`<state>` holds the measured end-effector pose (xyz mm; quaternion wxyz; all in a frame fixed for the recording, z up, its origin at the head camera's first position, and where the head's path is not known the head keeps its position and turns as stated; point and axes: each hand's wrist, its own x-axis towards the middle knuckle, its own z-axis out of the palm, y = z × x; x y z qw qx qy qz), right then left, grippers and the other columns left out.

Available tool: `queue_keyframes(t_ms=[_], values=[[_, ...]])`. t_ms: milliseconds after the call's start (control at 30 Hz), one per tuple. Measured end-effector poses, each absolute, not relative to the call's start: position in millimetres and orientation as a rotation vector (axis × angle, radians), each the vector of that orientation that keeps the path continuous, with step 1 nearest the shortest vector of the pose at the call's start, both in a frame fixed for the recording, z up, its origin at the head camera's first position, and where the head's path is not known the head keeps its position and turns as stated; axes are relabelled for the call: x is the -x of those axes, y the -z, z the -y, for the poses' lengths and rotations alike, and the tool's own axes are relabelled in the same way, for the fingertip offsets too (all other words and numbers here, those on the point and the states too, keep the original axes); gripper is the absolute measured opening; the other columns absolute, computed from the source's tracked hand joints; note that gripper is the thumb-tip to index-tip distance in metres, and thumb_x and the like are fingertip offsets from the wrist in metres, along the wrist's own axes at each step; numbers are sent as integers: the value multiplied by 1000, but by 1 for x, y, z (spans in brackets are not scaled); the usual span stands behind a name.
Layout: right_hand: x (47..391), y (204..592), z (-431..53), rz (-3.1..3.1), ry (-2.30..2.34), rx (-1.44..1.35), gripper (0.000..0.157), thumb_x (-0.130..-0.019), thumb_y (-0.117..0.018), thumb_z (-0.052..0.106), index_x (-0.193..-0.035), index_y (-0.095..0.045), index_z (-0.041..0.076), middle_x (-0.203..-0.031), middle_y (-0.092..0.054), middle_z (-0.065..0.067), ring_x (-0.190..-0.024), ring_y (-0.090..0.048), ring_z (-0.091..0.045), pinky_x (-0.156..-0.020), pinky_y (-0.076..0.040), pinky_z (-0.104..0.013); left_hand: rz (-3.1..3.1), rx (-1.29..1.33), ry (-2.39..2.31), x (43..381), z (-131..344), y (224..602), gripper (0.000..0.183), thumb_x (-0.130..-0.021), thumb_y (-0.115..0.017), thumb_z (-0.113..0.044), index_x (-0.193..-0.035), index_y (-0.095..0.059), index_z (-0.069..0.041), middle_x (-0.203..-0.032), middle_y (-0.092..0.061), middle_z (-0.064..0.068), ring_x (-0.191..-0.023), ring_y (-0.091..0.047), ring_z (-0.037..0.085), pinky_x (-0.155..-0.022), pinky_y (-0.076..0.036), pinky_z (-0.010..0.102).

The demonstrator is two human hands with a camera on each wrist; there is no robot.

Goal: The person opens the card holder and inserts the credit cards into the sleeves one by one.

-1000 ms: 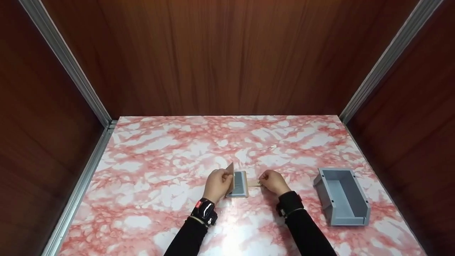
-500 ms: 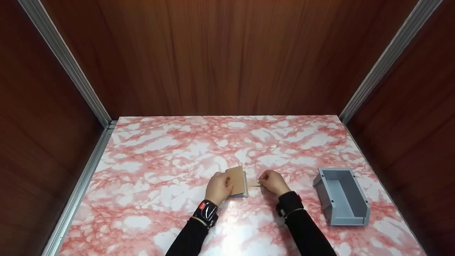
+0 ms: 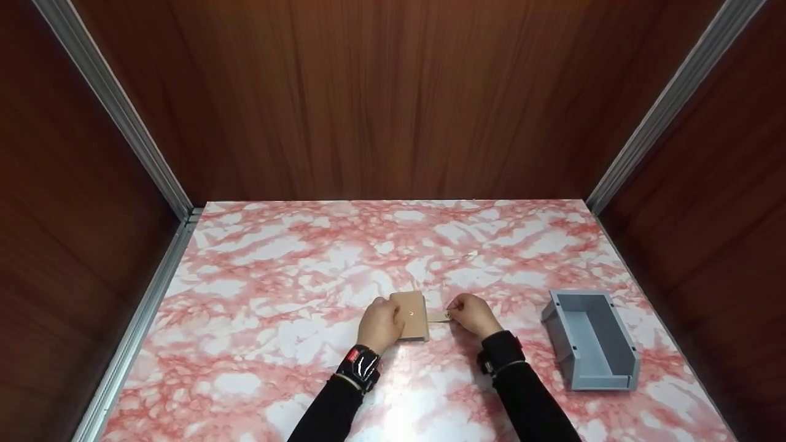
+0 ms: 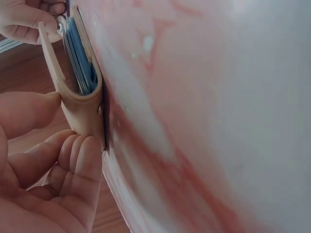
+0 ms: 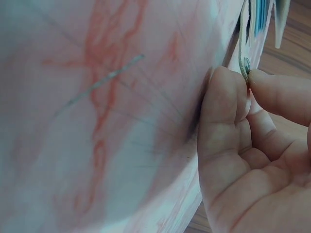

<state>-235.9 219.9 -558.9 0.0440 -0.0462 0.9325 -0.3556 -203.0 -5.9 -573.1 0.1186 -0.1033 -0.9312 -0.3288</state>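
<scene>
A tan card wallet (image 3: 412,314) lies on the table in the head view, its front cover folded over most of the way. My left hand (image 3: 379,324) holds it at the folded spine, thumb on the cover and fingertips against the fold. In the left wrist view, blue and clear card sleeves (image 4: 80,58) show between the covers, and the cover's free edge stands a little off them. A narrow strap (image 3: 436,318) reaches out from the wallet's right side. My right hand (image 3: 471,314) pinches the strap's end by its metal snap (image 5: 247,64).
To the right stands a grey plastic bin (image 3: 583,344) with a low front edge. The table (image 3: 276,282) has a red and white marbled top. Dark wood panels (image 3: 381,104) with metal corner posts rise behind it and at both sides.
My left hand has swung the wallet's cover from upright over to the right, down over the sleeves. The right hand has stayed in place at the strap.
</scene>
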Motion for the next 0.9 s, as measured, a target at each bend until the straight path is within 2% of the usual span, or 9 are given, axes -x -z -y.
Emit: queue_keyframes(t_ms=[400, 633, 900], values=[[234, 552, -216, -2828, 1157, 139, 8, -89, -69, 8, -83, -64, 6, -73, -60, -1, -64, -54, -14, -63, -46, -31, 2784, 283, 963, 201, 5, 571, 21, -75, -80, -8, -90, -67, 0, -84, -56, 7, -74, -56, 23, -70, -50, 38], [234, 548, -211, -2824, 1158, 145, 5, -87, -70, 9, -86, -65, 6, -76, -60, -2, -70, -55, -16, -67, -47, -33, 2791, 274, 963, 201, 5, 572, 21, -75, -80, -9, -90, -67, 0, -83, -55, 7, -75, -55, 24, -69, -49, 39], [233, 540, -200, -2806, 1218, 161, 5, -86, -70, 7, -87, -66, 5, -75, -60, -2, -67, -58, -15, -64, -50, -32, 2780, 271, 994, 202, 3, 571, 19, -74, -80, -7, -85, -66, -1, -80, -53, 6, -72, -54, 23, -67, -48, 39]])
